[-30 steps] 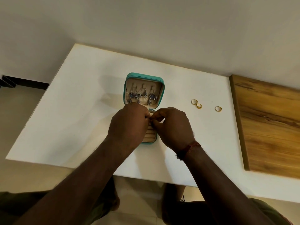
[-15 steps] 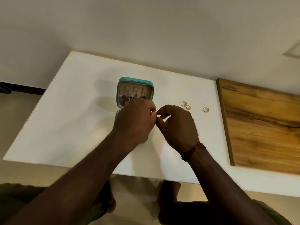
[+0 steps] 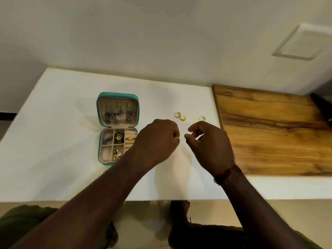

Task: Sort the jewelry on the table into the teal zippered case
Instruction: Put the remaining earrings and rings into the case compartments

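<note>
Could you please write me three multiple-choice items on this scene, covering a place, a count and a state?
1. Where are the loose gold rings, relative to the teal case?
A) inside its lid
B) on the white table, to its right
C) underneath it

2. How many rings lie loose on the table?
A) one
B) five
C) three

3. The case is:
A) open
B) zipped shut
C) upside down

Answers:
1 B, they lie on bare table right of the case.
2 C, two lie close together and one lies apart.
3 A, the hanging earrings inside show.
</note>
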